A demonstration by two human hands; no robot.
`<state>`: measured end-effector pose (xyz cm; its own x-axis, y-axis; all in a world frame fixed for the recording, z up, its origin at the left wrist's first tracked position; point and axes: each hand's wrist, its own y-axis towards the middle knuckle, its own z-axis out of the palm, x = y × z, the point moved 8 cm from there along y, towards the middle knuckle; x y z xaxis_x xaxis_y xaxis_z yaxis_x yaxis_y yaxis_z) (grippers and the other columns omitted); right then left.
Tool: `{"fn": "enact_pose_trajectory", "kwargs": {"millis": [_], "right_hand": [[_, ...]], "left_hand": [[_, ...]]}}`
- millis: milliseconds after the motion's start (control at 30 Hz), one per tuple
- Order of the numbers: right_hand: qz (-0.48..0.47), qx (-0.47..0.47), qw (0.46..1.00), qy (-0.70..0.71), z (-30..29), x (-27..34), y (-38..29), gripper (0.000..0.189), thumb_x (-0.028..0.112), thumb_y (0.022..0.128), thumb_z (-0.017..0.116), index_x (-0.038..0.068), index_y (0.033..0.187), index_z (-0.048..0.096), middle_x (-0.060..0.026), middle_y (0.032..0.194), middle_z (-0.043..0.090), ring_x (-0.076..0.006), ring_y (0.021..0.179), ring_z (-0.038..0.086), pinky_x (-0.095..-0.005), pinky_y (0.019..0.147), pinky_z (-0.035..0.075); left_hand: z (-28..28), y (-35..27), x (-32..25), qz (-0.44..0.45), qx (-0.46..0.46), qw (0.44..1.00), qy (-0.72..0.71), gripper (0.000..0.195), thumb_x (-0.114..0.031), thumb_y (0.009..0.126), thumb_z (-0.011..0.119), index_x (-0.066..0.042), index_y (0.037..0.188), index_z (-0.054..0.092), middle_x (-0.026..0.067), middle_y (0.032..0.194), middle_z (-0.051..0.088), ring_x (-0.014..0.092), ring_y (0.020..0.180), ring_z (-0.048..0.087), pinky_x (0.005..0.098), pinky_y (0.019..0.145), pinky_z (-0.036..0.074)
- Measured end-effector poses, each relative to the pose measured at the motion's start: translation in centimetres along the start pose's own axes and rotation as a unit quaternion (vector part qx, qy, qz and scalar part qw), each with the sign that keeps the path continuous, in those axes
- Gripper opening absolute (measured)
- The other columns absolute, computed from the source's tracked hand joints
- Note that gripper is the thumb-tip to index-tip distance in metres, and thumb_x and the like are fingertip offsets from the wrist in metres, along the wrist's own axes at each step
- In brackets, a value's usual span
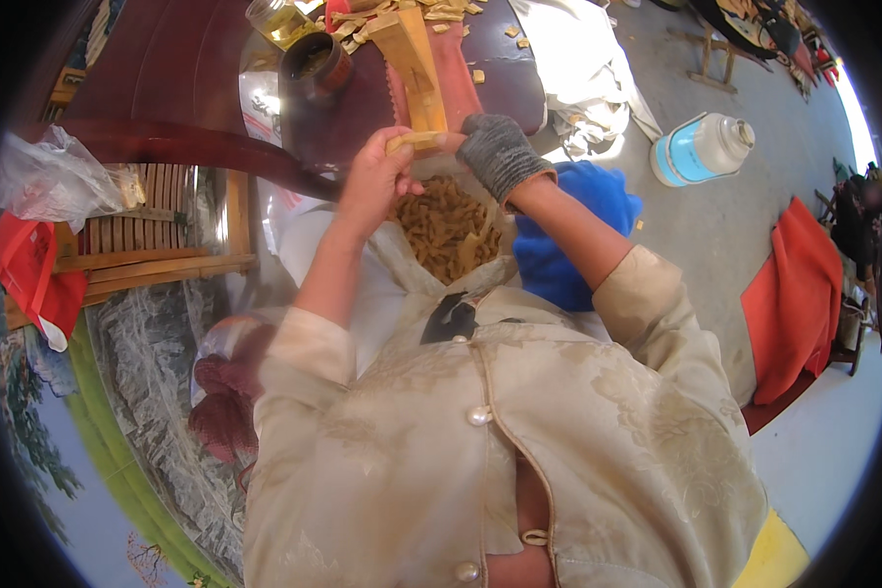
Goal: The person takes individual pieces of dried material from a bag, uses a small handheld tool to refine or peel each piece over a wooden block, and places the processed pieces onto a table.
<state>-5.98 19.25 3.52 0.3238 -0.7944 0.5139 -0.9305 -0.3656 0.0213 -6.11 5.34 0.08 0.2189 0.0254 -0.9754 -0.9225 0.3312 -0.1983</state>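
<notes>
My bare left hand (377, 175) pinches a short tan strip (415, 141) between thumb and fingers. On its right end sits the thumb of my right hand (501, 156), which wears a grey knitted glove and has its fingers curled. The underside of that grip is hidden. Just beyond both hands stands an angled wooden block (428, 95) on a red cloth (458, 73). Below them an open sack at my lap holds a heap of brown dried pieces (448, 228).
A dark cup (316, 66) and a glass jar (281, 22) stand on the dark red table (169, 73). Loose tan pieces (448, 9) lie at its far side. Blue fabric (569, 235) is beside my right arm, with a vacuum flask (702, 149) farther right. A bamboo chair (154, 213) is left.
</notes>
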Motion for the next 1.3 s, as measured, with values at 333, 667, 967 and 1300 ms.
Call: {"fn": "enact_pose_trajectory", "kwargs": {"millis": [333,667,967,1300], "right_hand": [[-0.095,-0.027,0.982,-0.161,-0.4,-0.6,2.6,0.018,0.010,0.082,0.053,0.008,0.098,0.061,-0.0114,0.083,0.059,-0.0279,0.086,0.059,-0.0368,0.074,0.046],[-0.033,-0.005,0.982,-0.183,0.8,-1.9,5.5,0.021,0.009,0.079,0.057,0.007,0.100,0.061,-0.0151,0.089,0.061,-0.0290,0.085,0.061,-0.0358,0.082,0.047],[0.117,-0.135,0.982,0.067,-2.0,-0.5,-1.1,0.020,0.022,0.088,0.051,0.007,0.091,0.065,-0.0125,0.087,0.063,-0.0294,0.081,0.061,-0.0373,0.073,0.047],[-0.099,-0.112,0.911,0.384,0.2,7.6,-7.7,0.017,0.021,0.085,0.060,0.005,0.091,0.064,-0.0110,0.081,0.061,-0.0222,0.073,0.058,-0.0309,0.067,0.045]], "left_hand": [[-0.9,2.3,-1.7,0.024,-0.061,0.996,0.055,0.019,-0.024,0.093,0.051,-0.008,0.104,0.053,-0.0068,0.064,0.039,0.002,0.054,0.036,0.0200,0.053,0.041],[-2.5,4.6,-1.0,0.001,-0.107,0.978,0.179,0.023,-0.024,0.088,0.053,-0.004,0.100,0.057,0.0067,0.080,0.062,0.015,0.065,0.057,0.0277,0.057,0.047],[-0.9,-2.3,-1.2,0.135,-0.137,0.898,0.395,0.030,-0.030,0.088,0.051,-0.004,0.102,0.059,0.0114,0.098,0.060,0.024,0.089,0.058,0.0322,0.077,0.045],[4.7,-7.5,1.7,-0.127,0.158,0.833,-0.515,0.040,-0.033,0.097,0.035,0.001,0.116,0.048,0.0092,0.102,0.059,0.016,0.084,0.055,0.0290,0.076,0.046]]}}
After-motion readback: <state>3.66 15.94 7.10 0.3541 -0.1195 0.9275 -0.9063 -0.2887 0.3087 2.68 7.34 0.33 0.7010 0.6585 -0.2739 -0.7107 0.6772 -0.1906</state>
